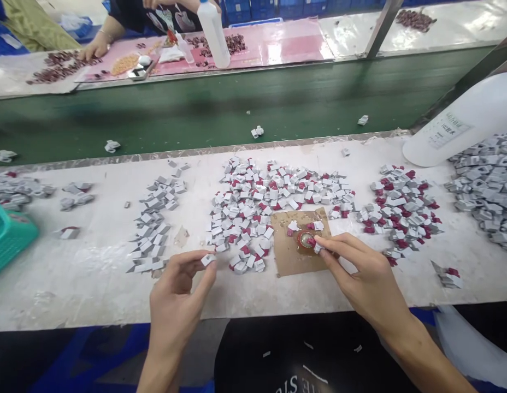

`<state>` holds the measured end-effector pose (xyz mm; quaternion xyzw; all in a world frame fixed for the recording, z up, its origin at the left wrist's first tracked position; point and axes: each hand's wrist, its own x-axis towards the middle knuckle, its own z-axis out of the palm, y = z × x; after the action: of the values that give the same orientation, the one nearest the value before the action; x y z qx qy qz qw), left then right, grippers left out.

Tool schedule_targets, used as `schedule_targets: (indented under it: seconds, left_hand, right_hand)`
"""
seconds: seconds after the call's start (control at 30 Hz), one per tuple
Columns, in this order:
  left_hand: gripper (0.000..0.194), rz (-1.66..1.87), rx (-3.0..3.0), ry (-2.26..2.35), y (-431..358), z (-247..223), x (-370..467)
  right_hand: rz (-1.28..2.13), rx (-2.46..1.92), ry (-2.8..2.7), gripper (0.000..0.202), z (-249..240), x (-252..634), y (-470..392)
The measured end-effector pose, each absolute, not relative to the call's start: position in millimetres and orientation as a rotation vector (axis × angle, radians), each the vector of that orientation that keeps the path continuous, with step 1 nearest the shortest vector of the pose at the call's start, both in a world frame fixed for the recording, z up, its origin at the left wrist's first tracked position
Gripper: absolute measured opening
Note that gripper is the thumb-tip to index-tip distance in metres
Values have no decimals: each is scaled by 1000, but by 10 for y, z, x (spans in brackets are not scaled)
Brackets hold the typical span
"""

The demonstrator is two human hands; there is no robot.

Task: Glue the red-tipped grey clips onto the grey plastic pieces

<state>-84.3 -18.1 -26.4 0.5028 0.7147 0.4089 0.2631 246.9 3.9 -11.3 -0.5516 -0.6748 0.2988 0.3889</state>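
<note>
My left hand pinches a small grey-white block between thumb and fingertips, just above the table's near part. In my right hand is a small grey-and-dark-red piece, gripped by thumb and forefinger. Its red end is at a small round dish with a red rim; whether they touch I cannot tell. The dish sits on a square of brown cardboard, where a few more grey-and-red pieces lie. Left of the cardboard spreads a big pile of grey and red pieces.
Grey blocks form a strip at left, beyond which stands a green basket. Another grey-and-red pile lies right, near a large white bottle. Past the green belt, a co-worker's hand touches dark red pieces.
</note>
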Motion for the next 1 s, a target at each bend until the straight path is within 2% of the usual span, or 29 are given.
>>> schedule_targets:
  seconds: [0.13, 0.3, 0.53, 1.0]
  left_hand:
    - [20, 1166, 1290, 1746, -61, -112, -570]
    - [16, 1034, 1117, 1340, 224, 78, -11]
    - [18, 968, 1008, 945, 445, 104, 389]
    - [14, 926, 1116, 949, 432, 24, 355]
  right_hand:
    - [877, -1411, -1567, 23, -40, 2459, 27]
    - [1147, -1266, -1214, 19, 42, 2408, 106]
    - [1343, -1112, -983, 14, 65, 2373, 201]
    - [1299, -1195, -1187, 19, 61, 2440, 181]
